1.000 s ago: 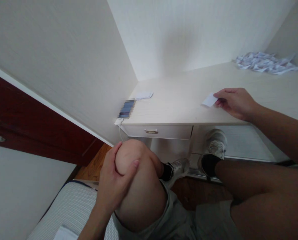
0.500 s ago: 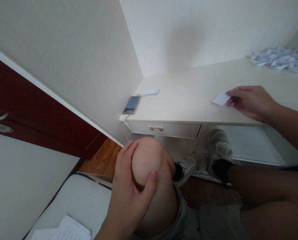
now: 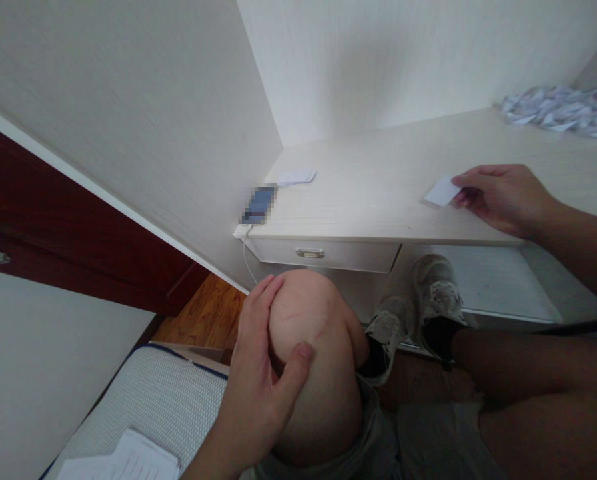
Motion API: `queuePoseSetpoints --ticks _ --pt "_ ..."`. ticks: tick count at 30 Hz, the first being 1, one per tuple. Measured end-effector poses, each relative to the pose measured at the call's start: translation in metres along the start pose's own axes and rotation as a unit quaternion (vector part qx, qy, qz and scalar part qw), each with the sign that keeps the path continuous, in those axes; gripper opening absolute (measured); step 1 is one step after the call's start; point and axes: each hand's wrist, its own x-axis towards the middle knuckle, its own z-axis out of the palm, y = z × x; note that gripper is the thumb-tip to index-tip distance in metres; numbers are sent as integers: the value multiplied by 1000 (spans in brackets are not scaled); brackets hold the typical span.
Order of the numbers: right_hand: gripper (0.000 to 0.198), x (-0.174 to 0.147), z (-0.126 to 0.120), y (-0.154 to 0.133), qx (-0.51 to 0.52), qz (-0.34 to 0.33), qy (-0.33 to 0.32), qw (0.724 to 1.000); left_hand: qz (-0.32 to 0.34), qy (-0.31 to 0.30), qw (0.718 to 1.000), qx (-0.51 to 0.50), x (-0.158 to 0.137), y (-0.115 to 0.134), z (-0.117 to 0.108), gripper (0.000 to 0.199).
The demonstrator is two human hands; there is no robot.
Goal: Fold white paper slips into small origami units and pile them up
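Observation:
My right hand pinches a small white piece of paper between thumb and fingers, just over the desk top. Its other fingers are curled beneath and partly hidden. My left hand rests on my bent knee, thumb and fingers apart, with nothing in it. A few white paper slips lie at the desk's left end, by a phone-like device that appears pixelated.
A heap of crumpled or folded white paper is at the desk's back right. Below the desk top is a drawer with a metal handle; a cable hangs beside it. Printed sheets lie on the mattress at lower left. My shoes are under the desk.
The view has shifted slightly. My knee has tilted a little to the right under my left hand. My right hand still holds the paper in nearly the same place.

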Motion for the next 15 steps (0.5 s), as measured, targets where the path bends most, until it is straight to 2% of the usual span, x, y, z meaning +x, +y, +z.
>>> queuePoseSetpoints --ticks 7,15 --pt "40 1 0 1 5 -1 2 1000 4 -5 1000 9 4 -2 -3 73" --pt "40 -3 1 0 -14 -2 4 1000 -6 7 1000 9 1 -2 -4 71"
